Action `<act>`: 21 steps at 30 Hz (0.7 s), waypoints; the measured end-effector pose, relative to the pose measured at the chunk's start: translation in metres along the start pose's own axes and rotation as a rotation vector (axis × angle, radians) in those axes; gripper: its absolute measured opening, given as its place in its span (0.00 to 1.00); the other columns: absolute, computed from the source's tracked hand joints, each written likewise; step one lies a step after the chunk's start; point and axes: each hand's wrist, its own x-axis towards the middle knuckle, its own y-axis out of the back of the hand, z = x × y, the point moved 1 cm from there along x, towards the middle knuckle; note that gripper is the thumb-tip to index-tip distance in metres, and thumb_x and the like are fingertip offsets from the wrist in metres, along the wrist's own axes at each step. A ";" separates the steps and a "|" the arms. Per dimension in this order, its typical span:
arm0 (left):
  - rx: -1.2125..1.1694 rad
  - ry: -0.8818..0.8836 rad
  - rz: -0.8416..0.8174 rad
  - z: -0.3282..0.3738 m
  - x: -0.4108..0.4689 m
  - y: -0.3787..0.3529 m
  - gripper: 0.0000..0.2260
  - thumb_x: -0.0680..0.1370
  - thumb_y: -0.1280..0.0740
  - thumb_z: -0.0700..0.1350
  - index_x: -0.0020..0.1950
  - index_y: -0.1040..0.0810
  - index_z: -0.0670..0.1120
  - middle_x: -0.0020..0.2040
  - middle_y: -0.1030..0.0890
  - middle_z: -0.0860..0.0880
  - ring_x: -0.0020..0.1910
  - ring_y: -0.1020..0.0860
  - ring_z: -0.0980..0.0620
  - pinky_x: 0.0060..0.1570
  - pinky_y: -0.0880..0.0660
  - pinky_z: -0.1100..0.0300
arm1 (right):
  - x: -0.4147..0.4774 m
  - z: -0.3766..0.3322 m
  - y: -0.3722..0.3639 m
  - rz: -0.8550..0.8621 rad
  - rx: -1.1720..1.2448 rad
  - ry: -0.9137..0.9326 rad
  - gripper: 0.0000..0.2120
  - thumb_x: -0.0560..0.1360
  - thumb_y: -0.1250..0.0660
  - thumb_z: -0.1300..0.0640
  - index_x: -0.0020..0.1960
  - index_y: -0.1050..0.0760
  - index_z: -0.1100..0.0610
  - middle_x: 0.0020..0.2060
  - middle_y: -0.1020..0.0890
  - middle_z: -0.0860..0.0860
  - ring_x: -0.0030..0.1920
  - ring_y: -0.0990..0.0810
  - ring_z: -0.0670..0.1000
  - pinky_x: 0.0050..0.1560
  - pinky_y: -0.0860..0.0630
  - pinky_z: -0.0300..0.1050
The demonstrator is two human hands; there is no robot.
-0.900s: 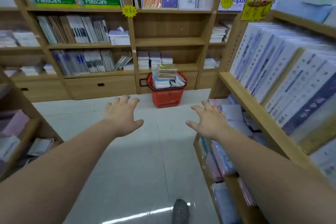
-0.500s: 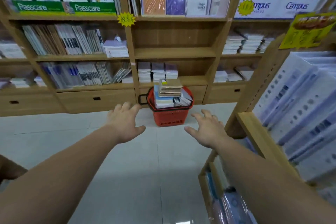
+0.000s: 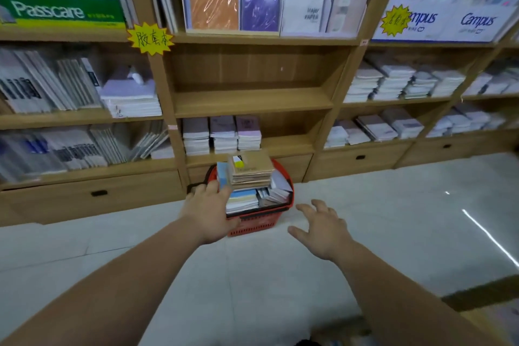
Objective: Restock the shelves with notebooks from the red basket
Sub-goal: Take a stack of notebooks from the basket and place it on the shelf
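A red basket (image 3: 254,222) stands on the floor against the wooden shelf unit, piled with notebooks. A stack of brown kraft notebooks (image 3: 250,170) tops the pile, with blue and white ones (image 3: 243,199) beneath. My left hand (image 3: 209,212) is stretched out with fingers spread, overlapping the basket's left rim in the picture; contact cannot be told. My right hand (image 3: 323,226) hovers open over the floor to the right of the basket, holding nothing. The middle shelf (image 3: 252,101) above the basket is bare; the one below it holds three small stacks (image 3: 222,135).
Wooden shelving (image 3: 165,87) runs along the whole far wall, filled with stacked and upright notebooks, with drawers (image 3: 98,194) at the bottom. Pale tiled floor (image 3: 393,219) lies in front. A shelf corner (image 3: 483,295) juts in at lower right.
I have moved closer to the basket and shelves. Both hands stay spread; the left one now overlaps the basket's left side. The side shelf on the right has slid almost out of view.
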 end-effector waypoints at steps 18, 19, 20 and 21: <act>-0.172 0.330 -0.206 -0.032 0.313 -0.037 0.35 0.73 0.35 0.65 0.77 0.40 0.56 0.71 0.33 0.49 0.68 0.32 0.44 0.64 0.28 0.48 | 0.395 0.053 0.069 -0.277 -0.050 0.186 0.34 0.78 0.39 0.32 0.79 0.42 0.43 0.80 0.43 0.53 0.75 0.38 0.61 0.71 0.38 0.57; -0.193 0.357 -0.209 -0.034 0.323 -0.038 0.35 0.73 0.34 0.65 0.76 0.40 0.56 0.71 0.33 0.49 0.68 0.32 0.44 0.64 0.28 0.48 | 0.415 0.052 0.074 -0.294 -0.068 0.202 0.34 0.78 0.40 0.33 0.79 0.43 0.43 0.80 0.43 0.53 0.75 0.38 0.60 0.71 0.38 0.57; -0.211 0.386 -0.211 -0.037 0.334 -0.039 0.35 0.73 0.34 0.64 0.76 0.39 0.55 0.71 0.33 0.49 0.68 0.32 0.44 0.64 0.28 0.48 | 0.435 0.049 0.077 -0.308 -0.085 0.221 0.34 0.78 0.40 0.34 0.79 0.43 0.44 0.79 0.42 0.52 0.75 0.38 0.60 0.71 0.37 0.57; -0.224 0.406 -0.213 -0.039 0.343 -0.040 0.35 0.73 0.34 0.64 0.76 0.39 0.55 0.71 0.33 0.49 0.68 0.32 0.44 0.64 0.28 0.48 | 0.449 0.046 0.080 -0.319 -0.095 0.236 0.34 0.78 0.40 0.33 0.79 0.43 0.44 0.79 0.41 0.52 0.75 0.38 0.60 0.72 0.36 0.57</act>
